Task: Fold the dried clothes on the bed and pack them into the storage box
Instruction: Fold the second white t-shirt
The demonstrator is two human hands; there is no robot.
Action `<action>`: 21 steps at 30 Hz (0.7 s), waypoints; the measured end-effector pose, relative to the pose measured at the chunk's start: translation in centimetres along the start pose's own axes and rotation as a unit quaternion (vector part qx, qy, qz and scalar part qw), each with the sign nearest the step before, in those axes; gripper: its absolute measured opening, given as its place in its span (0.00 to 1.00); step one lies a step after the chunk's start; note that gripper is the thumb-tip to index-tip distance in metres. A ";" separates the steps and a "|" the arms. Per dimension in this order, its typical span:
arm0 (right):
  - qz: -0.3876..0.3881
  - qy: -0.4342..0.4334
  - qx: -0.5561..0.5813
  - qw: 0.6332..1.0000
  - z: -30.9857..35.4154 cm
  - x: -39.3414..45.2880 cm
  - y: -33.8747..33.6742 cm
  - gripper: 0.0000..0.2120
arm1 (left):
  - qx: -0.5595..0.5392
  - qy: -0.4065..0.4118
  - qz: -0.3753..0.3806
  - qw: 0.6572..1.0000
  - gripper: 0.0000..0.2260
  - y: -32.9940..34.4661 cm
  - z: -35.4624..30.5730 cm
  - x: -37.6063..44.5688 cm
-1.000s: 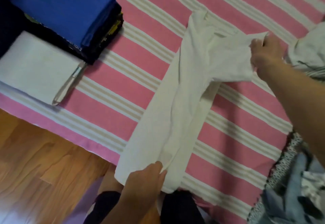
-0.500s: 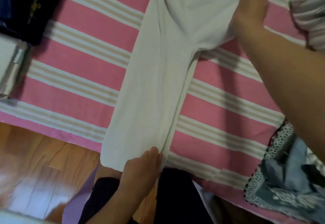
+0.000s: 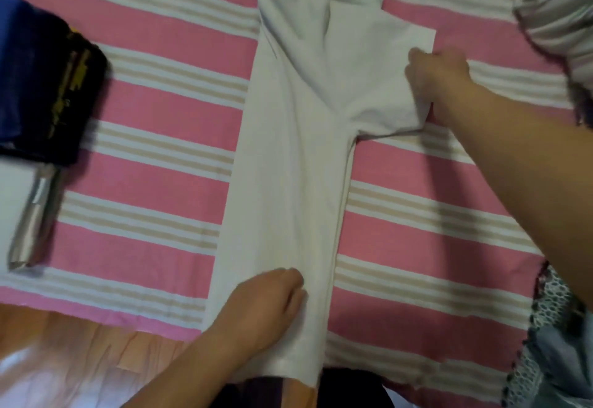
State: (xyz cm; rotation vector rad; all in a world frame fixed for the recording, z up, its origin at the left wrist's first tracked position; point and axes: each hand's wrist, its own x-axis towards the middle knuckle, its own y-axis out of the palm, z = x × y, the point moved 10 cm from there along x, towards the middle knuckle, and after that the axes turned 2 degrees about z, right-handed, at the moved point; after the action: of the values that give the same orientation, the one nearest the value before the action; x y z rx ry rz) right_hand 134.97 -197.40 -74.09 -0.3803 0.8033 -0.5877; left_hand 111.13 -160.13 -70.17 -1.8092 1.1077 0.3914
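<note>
Left hand (image 3: 266, 308) pins white shirt (image 3: 288, 183) hem at 6 o'clock; right hand (image 3: 438, 77) pinches sleeve at 2 o'clock, probably to fold it inward.

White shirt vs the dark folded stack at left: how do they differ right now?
The white shirt lies long and only half folded mid-bed; the dark stack is compact and fully folded. The left hand and the right hand hold the shirt; no hand touches the stack. Both rest on the striped sheet.
</note>
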 end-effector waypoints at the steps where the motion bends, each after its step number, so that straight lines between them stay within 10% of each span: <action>1: 0.006 0.015 0.010 1.000 0.3 0.2 0.0 0.20 | 0.014 0.015 -0.095 0.995 0.13 -4.0 0.6 2.1; 6: 0.054 0.049 0.079 0.994 2.2 1.5 1.5 0.17 | 0.115 0.087 -0.334 0.932 0.14 -18.1 1.5 14.2; 9: 0.084 0.044 0.169 0.981 1.3 2.6 2.7 0.20 | 0.046 0.048 -0.332 0.941 0.25 -19.8 3.1 18.7; 13: -0.128 -0.007 0.226 0.966 -3.0 0.7 -3.2 0.11 | 0.107 0.009 -0.295 0.949 0.28 -18.7 3.3 19.9; 21: -0.012 0.020 0.243 0.970 -4.5 2.4 -2.1 0.05 | 0.295 -0.001 -0.246 0.923 0.27 -29.7 -1.9 30.0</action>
State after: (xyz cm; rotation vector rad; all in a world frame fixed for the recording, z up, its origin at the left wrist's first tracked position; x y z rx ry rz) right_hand 132.15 -200.96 -77.23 0.0710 0.6657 -0.7927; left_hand 151.25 -172.95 -72.70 -1.4608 0.6306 -0.2271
